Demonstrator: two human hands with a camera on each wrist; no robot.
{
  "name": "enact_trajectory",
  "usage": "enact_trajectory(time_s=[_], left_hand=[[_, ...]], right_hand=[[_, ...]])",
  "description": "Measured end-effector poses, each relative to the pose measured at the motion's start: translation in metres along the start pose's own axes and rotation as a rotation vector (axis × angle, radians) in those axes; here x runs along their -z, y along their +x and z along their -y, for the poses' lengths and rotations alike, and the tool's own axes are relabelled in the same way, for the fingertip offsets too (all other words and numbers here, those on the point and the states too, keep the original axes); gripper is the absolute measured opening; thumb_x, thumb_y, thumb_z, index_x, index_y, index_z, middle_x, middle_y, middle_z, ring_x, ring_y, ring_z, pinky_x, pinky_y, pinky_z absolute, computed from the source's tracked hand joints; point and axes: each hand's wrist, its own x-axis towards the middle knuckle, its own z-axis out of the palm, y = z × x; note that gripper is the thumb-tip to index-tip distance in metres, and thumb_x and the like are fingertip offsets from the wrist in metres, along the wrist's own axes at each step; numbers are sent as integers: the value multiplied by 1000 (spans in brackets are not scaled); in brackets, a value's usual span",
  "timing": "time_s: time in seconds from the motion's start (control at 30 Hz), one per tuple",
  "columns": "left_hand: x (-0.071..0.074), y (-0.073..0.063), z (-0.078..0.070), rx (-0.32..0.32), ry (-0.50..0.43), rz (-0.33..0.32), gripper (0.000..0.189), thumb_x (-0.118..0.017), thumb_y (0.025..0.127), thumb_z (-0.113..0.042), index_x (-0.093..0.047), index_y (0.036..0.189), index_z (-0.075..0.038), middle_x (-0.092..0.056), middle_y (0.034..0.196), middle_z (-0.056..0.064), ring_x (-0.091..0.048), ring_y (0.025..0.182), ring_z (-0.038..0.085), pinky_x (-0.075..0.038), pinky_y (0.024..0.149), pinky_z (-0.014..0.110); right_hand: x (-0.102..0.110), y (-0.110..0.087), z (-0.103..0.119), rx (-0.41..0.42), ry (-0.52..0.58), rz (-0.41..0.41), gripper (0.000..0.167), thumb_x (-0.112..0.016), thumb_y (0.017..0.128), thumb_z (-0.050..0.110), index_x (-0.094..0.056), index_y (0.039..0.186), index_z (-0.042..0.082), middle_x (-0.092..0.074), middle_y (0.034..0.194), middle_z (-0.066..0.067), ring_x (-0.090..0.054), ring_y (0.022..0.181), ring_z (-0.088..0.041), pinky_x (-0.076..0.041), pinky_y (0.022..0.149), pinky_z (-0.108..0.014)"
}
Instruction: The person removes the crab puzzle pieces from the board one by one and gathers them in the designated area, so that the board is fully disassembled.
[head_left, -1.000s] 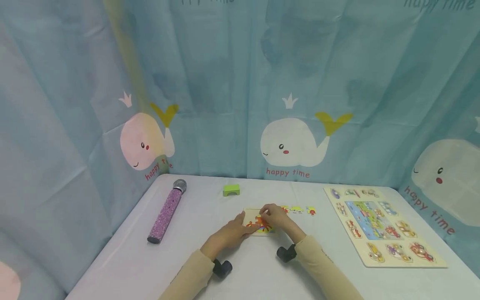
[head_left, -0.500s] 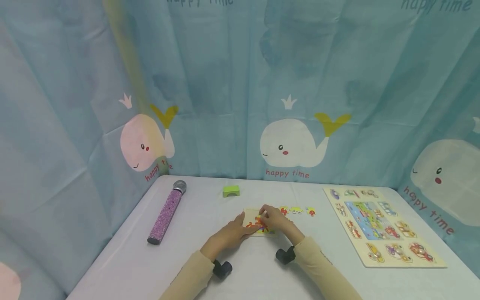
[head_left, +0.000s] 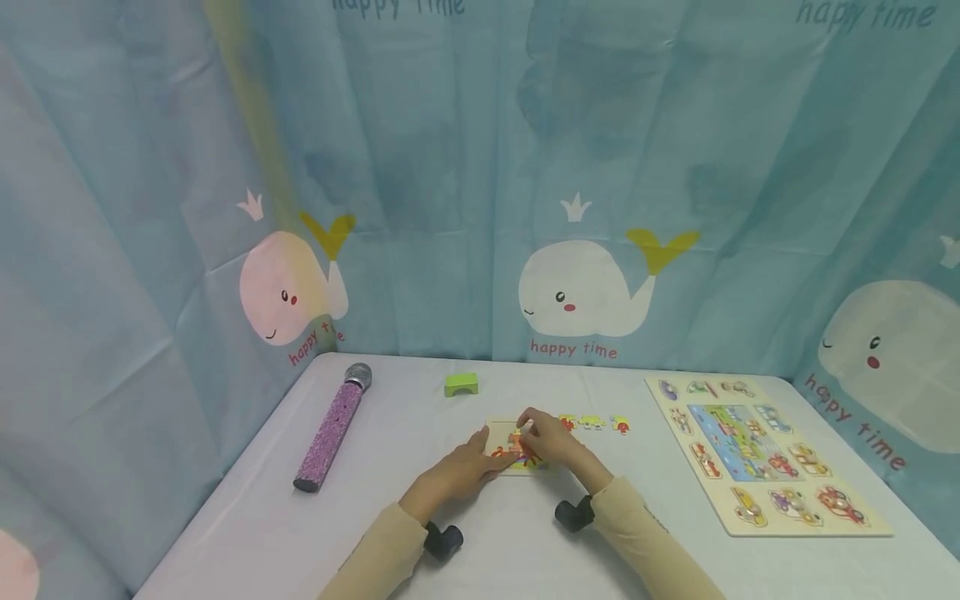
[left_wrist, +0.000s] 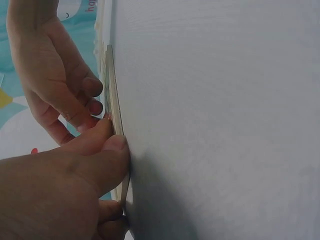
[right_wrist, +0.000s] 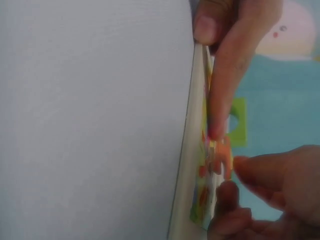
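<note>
A small jigsaw board point(head_left: 501, 430) with a pale rim and a colourful picture lies at the table's middle. My left hand point(head_left: 459, 468) holds it at its left end. In the right wrist view, that hand's thumb is at the near edge while a straight finger point(right_wrist: 226, 92) presses on the picture. My right hand point(head_left: 553, 439) is over the board's right part, pinching an orange puzzle piece point(right_wrist: 223, 159) between thumb and finger. The piece stands tilted against the picture side, close to the pressing finger. Part of the picture is hidden under both hands.
Loose yellow-and-red puzzle pieces point(head_left: 591, 422) lie in a row behind the right hand. A green arch block point(head_left: 461, 384) stands at the back. A purple glittery microphone point(head_left: 328, 433) lies left, and a large peg puzzle point(head_left: 720, 500) lies right. A whale-print curtain point(head_left: 420, 275) surrounds the table.
The right hand's fingers shift slightly over the board, and the orange piece at its fingertips shows differently. The left hand keeps its place. The head view has tilted a little.
</note>
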Motion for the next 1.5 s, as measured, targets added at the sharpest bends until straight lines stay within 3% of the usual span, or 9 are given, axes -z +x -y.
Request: enact_trajectory(time_s=[0.17,0.3,0.47,0.8,0.93,1.1,1.27,1.5], left_hand=[[-1,0,0,2,1,-1,43,-49,95,-29,-41,134,-45,-24,150,21,-38,130,39,-41,98,53],[-2,0,0,3,-3,2,42,-49,95,-30,-42,133,-45,-23,150,21,-36,131,39,-39,99,52],[1,-1,0,-25,31,-6,43,-50,95,-27,-42,134,-44,-24,149,22,-39,129,39,-41,98,51],[1,-1,-1,-41,38,-13,41,-49,95,-27,-45,133,-41,-24,149,23,-34,132,39,-37,102,51],[1,-1,0,-20,8,0,43,-50,95,-28,-43,133,-44,-23,150,21,-33,134,38,-36,103,52],[2,-1,2,-18,9,-11,43,-50,95,-27,-43,133,-44,-22,150,21,-31,134,38,-35,104,52],[2,-1,2,-25,4,-14,42,-49,95,-27,-44,133,-41,-22,150,22,-29,135,38,-33,105,51],[0,-2,2,-46,-3,-26,42,-50,95,-25,-44,134,-39,-23,149,23,-29,136,38,-32,106,50]], right_hand=[[-2,3,-4,-54,75,-9,15,-55,90,9,-56,105,6,-60,82,-6,-54,70,-14,-46,62,-27],[-3,6,-8,-107,153,-29,11,-56,90,10,-60,97,2,-59,79,-5,-54,67,-13,-46,60,-25],[1,6,-7,-111,150,-47,8,-59,88,9,-64,87,4,-61,76,-3,-53,67,-12,-45,60,-23],[7,3,-10,-178,213,-103,9,-60,87,11,-66,90,5,-64,80,-3,-55,69,-13,-47,61,-23],[17,2,-14,-202,282,-138,11,-61,87,13,-66,92,4,-66,82,-5,-57,72,-14,-47,58,-23],[36,-2,-27,-296,299,-133,17,-61,87,18,-65,98,6,-68,91,-6,-58,75,-15,-44,52,-24],[53,-14,-44,-357,292,-139,23,-64,86,20,-66,102,3,-68,98,-10,-63,85,-18,-50,68,-28],[73,-34,-65,-407,248,-158,30,-67,83,25,-69,104,5,-69,101,-10,-62,89,-18,-50,73,-34]])
